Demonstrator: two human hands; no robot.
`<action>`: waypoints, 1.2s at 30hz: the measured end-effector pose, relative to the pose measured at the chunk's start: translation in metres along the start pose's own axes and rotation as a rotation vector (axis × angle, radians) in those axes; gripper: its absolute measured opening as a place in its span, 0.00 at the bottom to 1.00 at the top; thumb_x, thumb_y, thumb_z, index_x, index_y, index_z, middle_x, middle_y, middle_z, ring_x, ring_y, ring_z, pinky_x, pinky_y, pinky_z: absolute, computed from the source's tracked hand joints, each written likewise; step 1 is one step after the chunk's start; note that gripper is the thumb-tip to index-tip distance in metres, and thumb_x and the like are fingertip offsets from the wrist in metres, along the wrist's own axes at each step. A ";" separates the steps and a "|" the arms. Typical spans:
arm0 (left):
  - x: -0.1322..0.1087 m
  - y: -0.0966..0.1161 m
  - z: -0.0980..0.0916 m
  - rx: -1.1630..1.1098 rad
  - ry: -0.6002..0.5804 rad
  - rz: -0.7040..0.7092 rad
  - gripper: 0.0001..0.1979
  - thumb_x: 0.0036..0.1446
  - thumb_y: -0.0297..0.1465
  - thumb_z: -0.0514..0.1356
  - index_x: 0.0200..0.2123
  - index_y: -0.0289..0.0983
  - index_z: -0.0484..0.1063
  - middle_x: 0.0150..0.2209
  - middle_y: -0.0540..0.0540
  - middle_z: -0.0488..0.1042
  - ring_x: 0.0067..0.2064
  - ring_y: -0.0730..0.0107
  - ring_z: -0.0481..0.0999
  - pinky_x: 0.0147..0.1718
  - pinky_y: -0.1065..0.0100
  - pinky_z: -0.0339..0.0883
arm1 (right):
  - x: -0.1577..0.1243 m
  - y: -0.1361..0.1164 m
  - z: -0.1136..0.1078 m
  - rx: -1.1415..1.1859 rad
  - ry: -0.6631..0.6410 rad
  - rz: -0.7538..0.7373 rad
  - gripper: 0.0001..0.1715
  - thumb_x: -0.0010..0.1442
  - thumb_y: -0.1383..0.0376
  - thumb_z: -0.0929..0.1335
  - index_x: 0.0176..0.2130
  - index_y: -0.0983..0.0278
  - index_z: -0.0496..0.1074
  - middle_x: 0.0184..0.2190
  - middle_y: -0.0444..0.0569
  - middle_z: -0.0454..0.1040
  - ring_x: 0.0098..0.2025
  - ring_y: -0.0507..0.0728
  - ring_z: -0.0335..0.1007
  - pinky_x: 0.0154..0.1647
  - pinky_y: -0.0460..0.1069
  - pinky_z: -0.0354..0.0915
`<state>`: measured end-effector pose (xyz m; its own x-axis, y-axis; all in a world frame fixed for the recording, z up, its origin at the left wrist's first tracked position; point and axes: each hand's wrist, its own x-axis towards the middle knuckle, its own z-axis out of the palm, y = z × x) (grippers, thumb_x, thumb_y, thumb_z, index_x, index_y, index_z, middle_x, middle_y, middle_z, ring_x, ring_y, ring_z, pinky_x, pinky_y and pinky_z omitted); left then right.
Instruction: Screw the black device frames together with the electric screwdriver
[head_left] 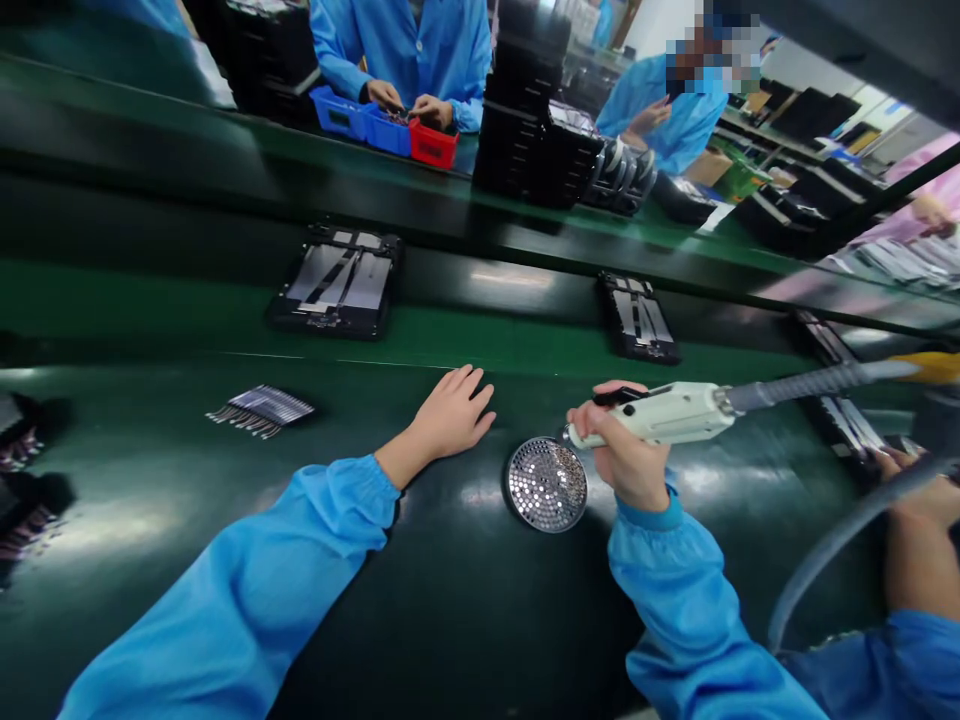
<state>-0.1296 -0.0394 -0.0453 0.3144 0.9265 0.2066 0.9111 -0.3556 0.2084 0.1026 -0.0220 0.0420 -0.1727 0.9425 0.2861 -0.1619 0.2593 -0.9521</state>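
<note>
My right hand (630,460) is wrapped round a white electric screwdriver (686,412), its grey cable running off to the right. The screwdriver's tip is near the upper right rim of a round metal screw tray (546,484) full of small holes, some filled with shiny bits; contact cannot be made out. My left hand (454,412) lies flat on the dark green bench, fingers spread, holding nothing. Beyond it an opened tablet-like device (341,280) rests on the green strip, and a second device (639,316) lies farther right.
A bundle of flat parts with wires (262,408) lies left of my left hand. At the right edge a co-worker's hand (919,490) touches another device. Across the bench stand blue bins (341,112), a red bin (433,145) and black stacks (517,120), with people in blue.
</note>
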 end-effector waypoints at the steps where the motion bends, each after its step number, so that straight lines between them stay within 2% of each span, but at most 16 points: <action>1: 0.000 0.000 0.000 -0.002 0.003 0.000 0.22 0.68 0.36 0.54 0.59 0.29 0.71 0.64 0.29 0.67 0.68 0.42 0.62 0.66 0.46 0.58 | -0.004 0.003 0.004 0.008 -0.018 0.021 0.13 0.56 0.68 0.71 0.42 0.58 0.68 0.19 0.35 0.68 0.23 0.51 0.69 0.32 0.54 0.70; 5: 0.000 0.001 0.001 -0.016 0.023 -0.003 0.21 0.67 0.36 0.56 0.59 0.30 0.72 0.64 0.29 0.67 0.68 0.42 0.63 0.66 0.46 0.59 | -0.013 0.013 0.012 0.011 -0.044 0.058 0.12 0.56 0.68 0.71 0.42 0.58 0.69 0.19 0.36 0.68 0.22 0.51 0.69 0.29 0.52 0.68; 13: 0.000 0.002 0.001 -0.011 0.038 -0.006 0.21 0.67 0.36 0.57 0.58 0.30 0.73 0.63 0.28 0.68 0.67 0.41 0.64 0.66 0.46 0.60 | -0.015 0.020 0.012 0.030 -0.047 0.115 0.12 0.57 0.69 0.71 0.42 0.59 0.70 0.20 0.36 0.69 0.23 0.51 0.68 0.29 0.51 0.67; 32: 0.003 0.006 -0.002 0.011 -0.017 -0.021 0.22 0.67 0.36 0.57 0.59 0.30 0.72 0.64 0.29 0.67 0.68 0.43 0.64 0.66 0.48 0.59 | -0.016 0.028 0.012 -0.015 -0.045 0.120 0.11 0.56 0.69 0.71 0.40 0.59 0.69 0.20 0.36 0.69 0.22 0.52 0.69 0.28 0.51 0.66; 34: 0.006 0.008 -0.009 0.035 -0.035 -0.028 0.22 0.67 0.35 0.58 0.59 0.29 0.72 0.63 0.28 0.68 0.67 0.41 0.64 0.65 0.47 0.61 | -0.016 0.030 0.012 -0.006 -0.050 0.124 0.12 0.56 0.69 0.71 0.41 0.59 0.69 0.21 0.36 0.69 0.22 0.52 0.69 0.28 0.52 0.67; 36: 0.002 0.014 -0.031 0.062 -0.058 -0.022 0.22 0.65 0.34 0.60 0.59 0.28 0.71 0.62 0.27 0.69 0.67 0.41 0.65 0.64 0.47 0.63 | -0.015 0.026 0.013 0.000 -0.044 0.123 0.14 0.55 0.69 0.72 0.43 0.60 0.70 0.21 0.37 0.69 0.23 0.52 0.69 0.29 0.52 0.67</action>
<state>-0.1246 -0.0465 -0.0126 0.3069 0.9404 0.1467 0.9324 -0.3280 0.1519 0.0882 -0.0325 0.0138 -0.2342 0.9570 0.1714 -0.1364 0.1422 -0.9804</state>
